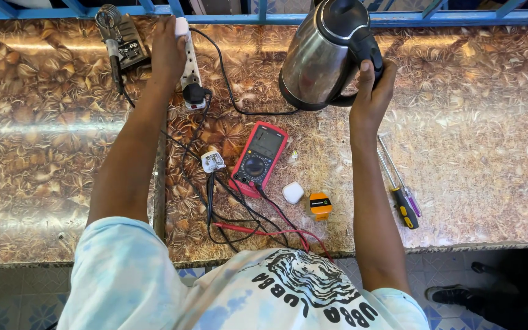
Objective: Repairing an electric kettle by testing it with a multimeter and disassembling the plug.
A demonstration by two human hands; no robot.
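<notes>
Kettle, steel with a black handle, is tilting at the far edge of the tabletop; my right hand is wrapping its grip around the handle. My left hand is resting on the white power strip, grip flat. The red multimeter and its leads are lying unused nearby, so testing looks not yet begun.

The person is wearing a short-sleeved T-shirt in pale blue and white tie-dye, its sleeves ending above the elbows. It is showing a black swirling graphic with black block lettering, and both forearms are showing bare, with no watch or rings.
</notes>
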